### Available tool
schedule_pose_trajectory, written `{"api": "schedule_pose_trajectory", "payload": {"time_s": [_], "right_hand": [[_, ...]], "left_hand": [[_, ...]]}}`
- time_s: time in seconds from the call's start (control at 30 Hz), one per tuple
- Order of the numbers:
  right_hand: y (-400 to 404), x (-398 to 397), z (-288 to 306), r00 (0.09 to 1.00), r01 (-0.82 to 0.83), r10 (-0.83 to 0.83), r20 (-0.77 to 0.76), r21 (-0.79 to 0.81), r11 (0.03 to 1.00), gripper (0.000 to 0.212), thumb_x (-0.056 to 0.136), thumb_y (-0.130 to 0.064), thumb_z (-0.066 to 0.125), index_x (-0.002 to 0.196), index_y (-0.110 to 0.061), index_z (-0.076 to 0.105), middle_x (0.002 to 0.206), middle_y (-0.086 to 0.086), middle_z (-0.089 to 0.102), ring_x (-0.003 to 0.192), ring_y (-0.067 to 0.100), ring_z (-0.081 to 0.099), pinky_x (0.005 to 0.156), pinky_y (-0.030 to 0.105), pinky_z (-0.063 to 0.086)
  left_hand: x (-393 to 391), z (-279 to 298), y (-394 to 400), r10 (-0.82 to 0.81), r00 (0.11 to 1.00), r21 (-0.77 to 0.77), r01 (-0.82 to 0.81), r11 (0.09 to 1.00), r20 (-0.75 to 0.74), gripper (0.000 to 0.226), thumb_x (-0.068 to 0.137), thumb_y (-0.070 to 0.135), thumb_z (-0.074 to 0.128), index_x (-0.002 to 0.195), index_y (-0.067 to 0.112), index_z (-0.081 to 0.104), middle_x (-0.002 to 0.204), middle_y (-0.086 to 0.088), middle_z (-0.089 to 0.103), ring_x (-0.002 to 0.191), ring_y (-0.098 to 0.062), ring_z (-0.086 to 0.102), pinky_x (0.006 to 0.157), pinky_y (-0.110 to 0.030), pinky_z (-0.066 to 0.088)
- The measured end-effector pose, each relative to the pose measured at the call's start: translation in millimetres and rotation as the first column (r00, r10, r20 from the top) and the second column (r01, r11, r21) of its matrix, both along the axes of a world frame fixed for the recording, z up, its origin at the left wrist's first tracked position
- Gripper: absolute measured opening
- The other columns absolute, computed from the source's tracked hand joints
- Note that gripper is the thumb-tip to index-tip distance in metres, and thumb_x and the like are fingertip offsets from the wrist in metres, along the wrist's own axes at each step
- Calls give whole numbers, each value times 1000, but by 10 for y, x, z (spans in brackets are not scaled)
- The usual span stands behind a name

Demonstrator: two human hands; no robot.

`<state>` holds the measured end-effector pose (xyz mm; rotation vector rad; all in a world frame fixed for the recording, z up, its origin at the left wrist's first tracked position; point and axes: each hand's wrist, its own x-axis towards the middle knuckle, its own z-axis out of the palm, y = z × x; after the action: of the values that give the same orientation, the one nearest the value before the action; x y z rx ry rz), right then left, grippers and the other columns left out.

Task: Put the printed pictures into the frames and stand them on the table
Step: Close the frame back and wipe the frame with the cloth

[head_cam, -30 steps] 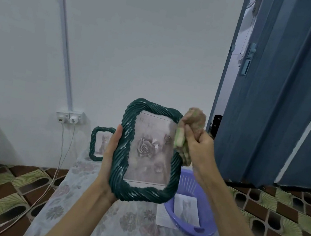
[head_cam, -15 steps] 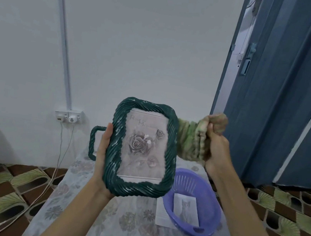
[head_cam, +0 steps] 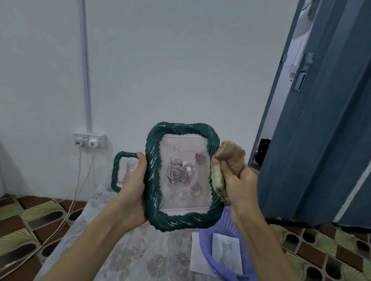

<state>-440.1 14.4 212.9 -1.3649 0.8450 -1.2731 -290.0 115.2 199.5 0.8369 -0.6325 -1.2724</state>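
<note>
Handling of the large green frame [head_cam: 184, 176] is judged to be easy on weight but delicate at the front: the twisted, rope-like border looks stiff and glossy, perhaps a little slippery, while the pane over the picture is likely fragile and easily smeared, so hold is best taken on the border alone, never on the middle. It is held upright in the air above the surface [head_cam: 154, 263], near the viewer, with a rose print and faint lettering showing inside it. The left hand [head_cam: 134, 188] is clamped on the frame's left edge, thumb laid over the front of the border and the other fingers hidden behind it. The right hand [head_cam: 240, 187] is closed around a bunched green-and-pink cloth [head_cam: 226, 163], which is pressed against the frame's right border. A smaller green frame [head_cam: 124, 172] is stood at the far end of the surface, by the wall, with a pale picture in it. To the right, a purple basket [head_cam: 233, 267] is set on the surface with a printed cat picture [head_cam: 226, 252] lying in it and another sheet [head_cam: 196, 255] tucked partly beneath. Whether the held frame's back is fastened cannot be told.
</note>
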Motion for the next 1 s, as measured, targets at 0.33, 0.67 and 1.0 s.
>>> {"api": "schedule_pose_trajectory", "payload": {"time_s": [0.33, 0.67, 1.0], "right_hand": [[52, -54, 91, 972, -216, 206, 109, 90, 972, 10, 90, -10, 58, 81, -13, 58, 53, -5, 62, 46, 7, 58, 40, 17, 44], [72, -144, -11, 952, -299, 294, 81, 53, 953, 9, 91, -8, 54, 85, -12, 59, 61, -4, 65, 50, 6, 60, 43, 19, 47], [40, -81, -14, 982, -170, 157, 105, 134, 976, 15, 91, -15, 56, 81, -7, 63, 56, 6, 63, 45, 11, 59, 46, 18, 48]], "left_hand": [[55, 107, 56, 45, 986, -64, -35, 997, 162, 58, 89, 60, 30, 122, 23, 59, 116, -3, 68, 107, -19, 65, 87, -39, 53], [194, 101, 94, 211, 940, -156, -173, 972, 267, 22, 101, 29, 35, 87, 18, 48, 81, 3, 58, 72, -13, 52, 59, -28, 44], [138, 70, 85, 221, 938, -105, -199, 974, 266, 20, 101, 29, 37, 87, 21, 49, 66, 7, 57, 52, -6, 51, 40, -18, 39]]}}
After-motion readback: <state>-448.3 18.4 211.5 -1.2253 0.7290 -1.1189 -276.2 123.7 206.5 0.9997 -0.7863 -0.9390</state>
